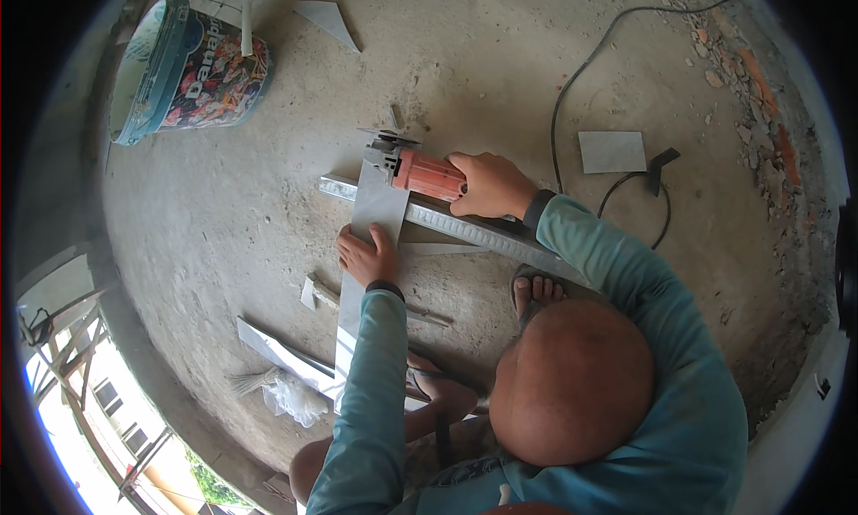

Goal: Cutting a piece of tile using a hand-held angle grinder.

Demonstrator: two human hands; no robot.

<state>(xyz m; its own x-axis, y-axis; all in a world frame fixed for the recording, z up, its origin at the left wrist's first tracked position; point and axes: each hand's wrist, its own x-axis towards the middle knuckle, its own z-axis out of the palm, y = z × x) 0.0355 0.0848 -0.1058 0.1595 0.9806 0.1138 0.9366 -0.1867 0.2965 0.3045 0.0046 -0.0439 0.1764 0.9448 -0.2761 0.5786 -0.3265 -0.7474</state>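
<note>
My right hand grips the body of an orange-red angle grinder. The grinder's disc is at the far end of a long, narrow grey tile strip; whether it touches the strip I cannot tell. With fingers bent over the strip's left side and thumb on top, my left hand holds it down. Beneath the strip, a perforated metal channel runs crosswise and supports it. A thin pale sliver lies beside the channel.
Behind, at the left, stands a teal bucket. A black cable crosses the floor on the right, near a rectangular tile piece. A triangular offcut lies far off. Rubble lines the right wall. A plastic bag sits near left.
</note>
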